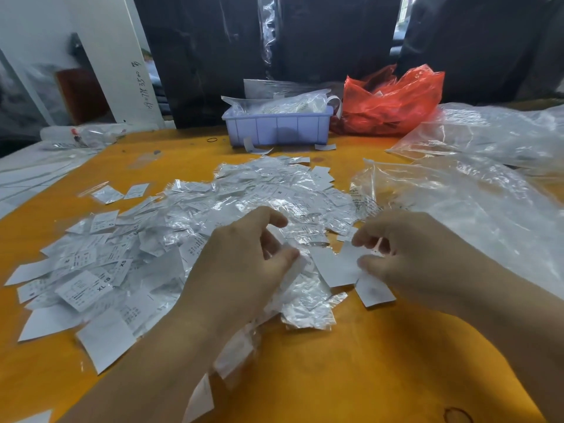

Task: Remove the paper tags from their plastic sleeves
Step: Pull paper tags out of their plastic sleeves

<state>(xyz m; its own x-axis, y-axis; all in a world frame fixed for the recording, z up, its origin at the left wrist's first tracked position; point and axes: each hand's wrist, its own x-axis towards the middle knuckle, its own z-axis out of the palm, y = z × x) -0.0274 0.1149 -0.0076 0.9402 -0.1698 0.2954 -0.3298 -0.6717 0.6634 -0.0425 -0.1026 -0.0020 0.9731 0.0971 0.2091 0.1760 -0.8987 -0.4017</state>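
A wide heap of white paper tags in clear plastic sleeves (189, 227) covers the orange table (366, 361). My left hand (241, 270) hovers over the heap's near edge, its thumb and fingers pinching a crinkled clear sleeve (297, 270). My right hand (406, 254) is beside it on the right, thumb and forefinger pinching the edge of a white paper tag (335, 265). Another loose white tag (374, 290) lies just under the right hand. An emptied, crumpled sleeve (308, 312) rests on the table between my forearms.
A pale blue plastic bin (276, 126) with plastic and tags inside stands at the back centre. A red plastic bag (393, 99) sits to its right. Large clear plastic bags (476, 190) spread over the right side. A black rubber band (212, 139) lies left of the bin.
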